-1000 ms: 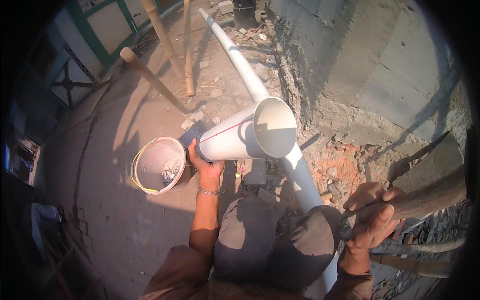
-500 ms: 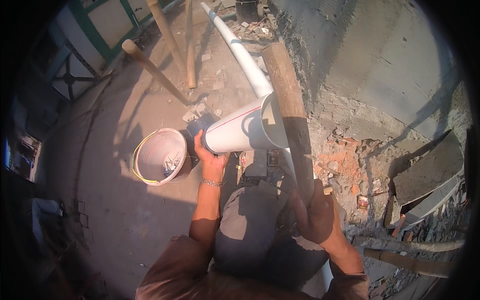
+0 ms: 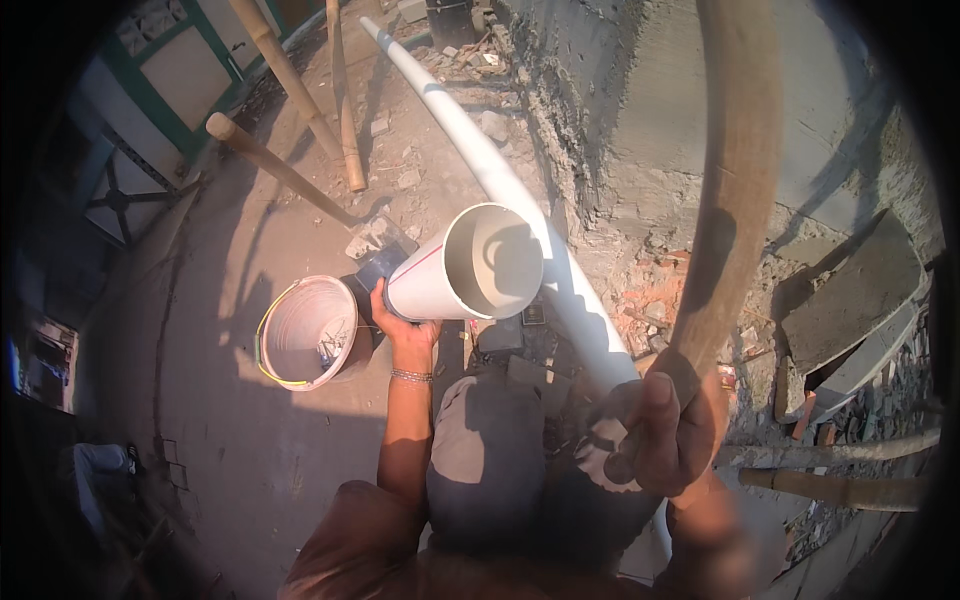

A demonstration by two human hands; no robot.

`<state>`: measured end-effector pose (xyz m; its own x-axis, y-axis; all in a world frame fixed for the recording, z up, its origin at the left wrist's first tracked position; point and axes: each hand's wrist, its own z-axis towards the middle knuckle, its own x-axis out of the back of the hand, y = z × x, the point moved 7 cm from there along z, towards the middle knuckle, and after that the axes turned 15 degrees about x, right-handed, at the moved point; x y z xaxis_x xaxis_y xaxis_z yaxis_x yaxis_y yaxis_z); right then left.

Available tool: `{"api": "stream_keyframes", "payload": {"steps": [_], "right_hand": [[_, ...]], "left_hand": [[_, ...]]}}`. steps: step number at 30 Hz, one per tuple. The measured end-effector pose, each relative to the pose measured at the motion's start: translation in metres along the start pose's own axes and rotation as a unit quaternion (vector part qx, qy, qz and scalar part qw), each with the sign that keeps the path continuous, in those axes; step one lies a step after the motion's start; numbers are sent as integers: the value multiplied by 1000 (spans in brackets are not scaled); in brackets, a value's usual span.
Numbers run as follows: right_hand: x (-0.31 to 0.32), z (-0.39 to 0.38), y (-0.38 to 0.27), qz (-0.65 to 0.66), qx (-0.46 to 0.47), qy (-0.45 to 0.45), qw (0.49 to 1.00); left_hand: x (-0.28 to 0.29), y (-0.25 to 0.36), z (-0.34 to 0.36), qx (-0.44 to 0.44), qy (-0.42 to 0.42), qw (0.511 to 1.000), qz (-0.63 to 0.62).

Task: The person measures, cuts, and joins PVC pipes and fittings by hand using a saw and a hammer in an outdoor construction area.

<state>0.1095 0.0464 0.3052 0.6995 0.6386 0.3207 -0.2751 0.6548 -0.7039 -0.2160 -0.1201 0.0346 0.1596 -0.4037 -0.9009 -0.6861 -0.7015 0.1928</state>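
Note:
My left hand (image 3: 405, 325) is closed around the lower end of a short, wide white plastic pipe (image 3: 425, 280), which tilts with its open mouth toward me. A red line runs along the pipe's side, and a dark blue-grey piece (image 3: 380, 267) shows by its far end. In my right hand (image 3: 680, 430) a thick wooden stick (image 3: 735, 180) is gripped near its lower end. The stick rises past the pipe's right side, apart from it, and its top runs out of view. Beneath the pipe and stick lies a long white pipe (image 3: 470, 140).
A bucket (image 3: 300, 330) with small bits inside stands left of my left hand. Wooden poles (image 3: 285, 170) stand beyond it. A rough plastered wall (image 3: 650, 100) rises at the right, with rubble and a broken slab (image 3: 850, 300) below. A trouser leg (image 3: 90, 480) shows at far left.
The wooden stick has swung up and away to the right with my right hand. The short pipe has turned, so its open mouth now faces me more.

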Motion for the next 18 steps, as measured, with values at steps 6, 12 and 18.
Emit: {"api": "stream_keyframes", "payload": {"steps": [6, 12, 18], "right_hand": [[-21, -12, 12, -101, 64, -145, 982], [-4, 4, -9, 17, -13, -83, 996], [-30, -8, 33, -95, -37, -249, 963]], "left_hand": [[-9, -13, 19, 18, -9, 1000, -6], [2, 2, 10, 9, 7, 1000, 15], [-2, -19, 12, 19, 23, 999, 30]]}}
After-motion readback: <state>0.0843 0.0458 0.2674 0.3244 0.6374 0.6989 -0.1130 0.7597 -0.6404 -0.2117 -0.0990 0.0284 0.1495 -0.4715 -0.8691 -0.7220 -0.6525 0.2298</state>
